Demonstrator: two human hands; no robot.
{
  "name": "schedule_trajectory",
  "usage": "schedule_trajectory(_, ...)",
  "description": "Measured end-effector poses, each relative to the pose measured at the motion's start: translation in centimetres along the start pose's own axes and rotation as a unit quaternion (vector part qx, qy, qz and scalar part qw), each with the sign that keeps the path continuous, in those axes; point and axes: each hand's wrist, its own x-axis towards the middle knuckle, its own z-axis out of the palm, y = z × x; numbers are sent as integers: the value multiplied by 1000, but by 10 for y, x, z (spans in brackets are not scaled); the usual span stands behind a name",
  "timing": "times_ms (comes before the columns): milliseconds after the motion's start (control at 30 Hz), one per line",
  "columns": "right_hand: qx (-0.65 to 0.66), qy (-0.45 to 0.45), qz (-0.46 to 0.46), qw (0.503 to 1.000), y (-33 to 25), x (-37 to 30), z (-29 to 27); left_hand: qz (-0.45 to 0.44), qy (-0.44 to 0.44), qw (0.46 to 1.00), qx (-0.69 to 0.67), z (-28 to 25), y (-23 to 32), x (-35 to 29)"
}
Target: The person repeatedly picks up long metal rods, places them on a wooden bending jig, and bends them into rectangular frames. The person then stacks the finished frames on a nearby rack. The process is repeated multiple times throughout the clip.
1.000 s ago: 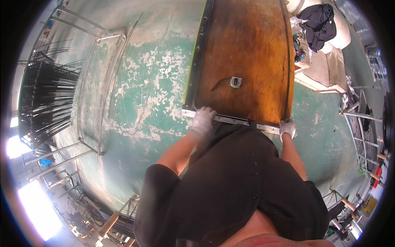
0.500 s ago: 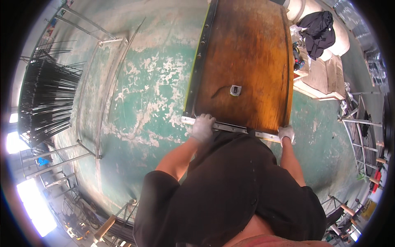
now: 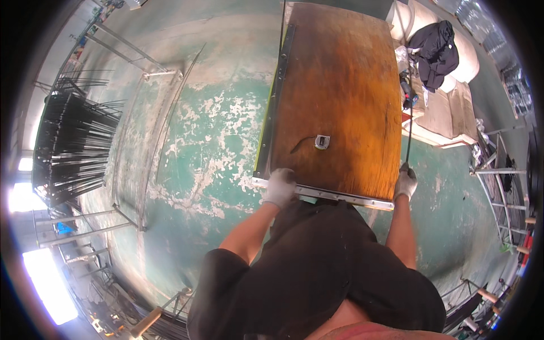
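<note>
A brown wooden tabletop board (image 3: 340, 96) lies in front of me, with a metal strip (image 3: 351, 198) along its near edge and a dark rail with holes (image 3: 273, 110) down its left side. My left hand (image 3: 280, 187), in a pale glove, is closed at the near left corner, over the strip; what its fingers hold is hidden. Just off the near right corner, my gloved right hand (image 3: 406, 182) is closed around a thin dark rod (image 3: 409, 133), which points away from me beside the board's right edge. A tape measure (image 3: 322, 142) rests on the board.
At the far right, a beige sofa (image 3: 453, 113) bears a dark jacket (image 3: 435, 54) and a power tool (image 3: 408, 96). Many dark rods (image 3: 76, 144) lie bundled on a rack to the left. Metal frames (image 3: 501, 187) stand at the right, over worn green floor (image 3: 198, 147).
My right hand has left the strip's right end and moved outward, carrying the thin rod off the board's right edge. My left hand stays near the left corner. The view has shifted slightly.
</note>
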Motion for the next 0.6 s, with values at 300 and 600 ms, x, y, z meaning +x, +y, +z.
schedule_trajectory(300,222,-164,-222,935,-18,12,-94,-269,242,908,-210,-92,34,64)
schedule_trajectory(600,273,-262,-371,848,-85,49,-101,-171,343,736,-558,-165,87,17)
